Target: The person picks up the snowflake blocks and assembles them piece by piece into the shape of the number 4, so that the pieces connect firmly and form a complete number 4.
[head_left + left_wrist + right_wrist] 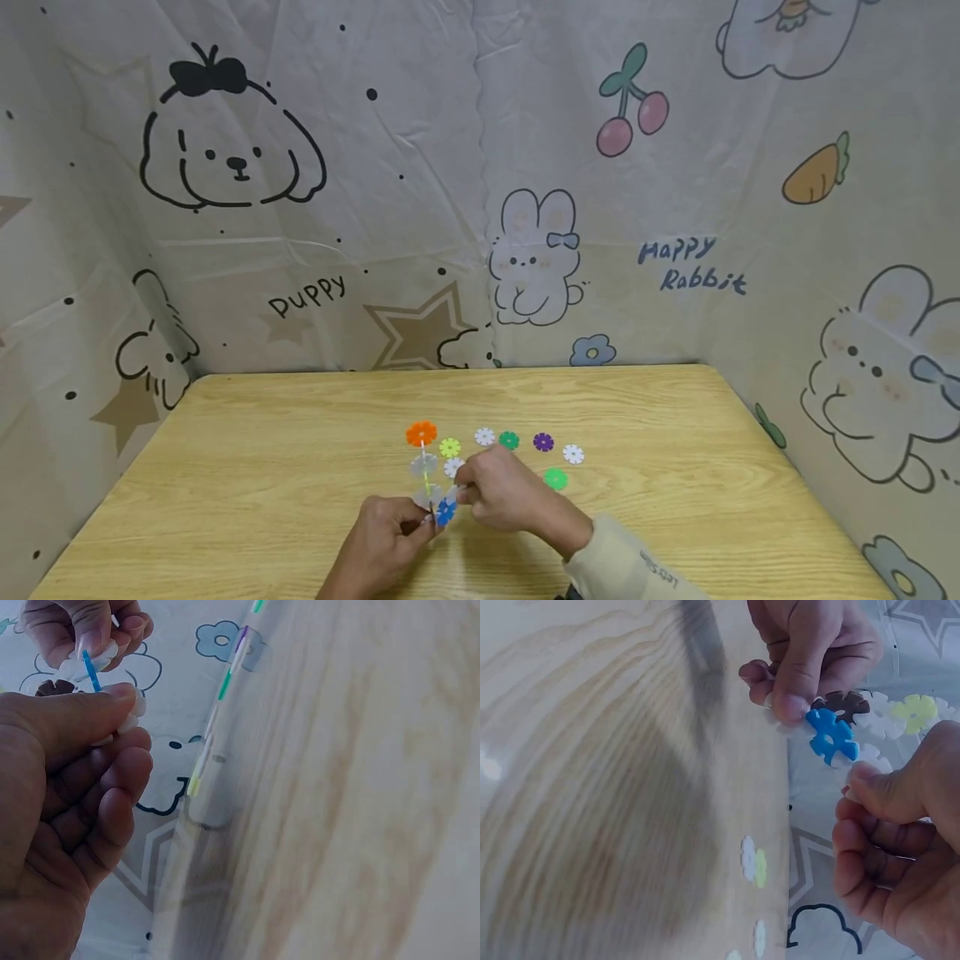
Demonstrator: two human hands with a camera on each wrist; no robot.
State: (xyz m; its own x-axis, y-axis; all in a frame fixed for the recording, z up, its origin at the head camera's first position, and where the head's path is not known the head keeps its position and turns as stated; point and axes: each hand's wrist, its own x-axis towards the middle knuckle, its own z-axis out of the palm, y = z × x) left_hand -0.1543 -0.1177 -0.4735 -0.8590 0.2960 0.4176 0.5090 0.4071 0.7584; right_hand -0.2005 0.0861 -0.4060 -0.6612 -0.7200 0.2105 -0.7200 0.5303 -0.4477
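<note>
Both hands hold one assembly of flower-shaped snowflake discs above the wooden table. My left hand [386, 533] pinches a white disc at its lower end, close beside a brown disc [842, 707] and a blue disc [446, 512]. From there a chain of white and yellow discs [915, 714] rises to an orange disc [422, 433] at the top in the head view. My right hand [502, 492] pinches another white disc [871, 756] between thumb and index finger, at the edge of the blue one. The fingertips hide parts of both white discs.
Beyond the hands on the table [262, 450] lie several loose discs: a yellow one [450, 447], a dark green one [509, 440], a purple one [543, 442], a light green one [556, 479] and some white ones [573, 454]. A patterned cloth [420, 167] hangs around the table.
</note>
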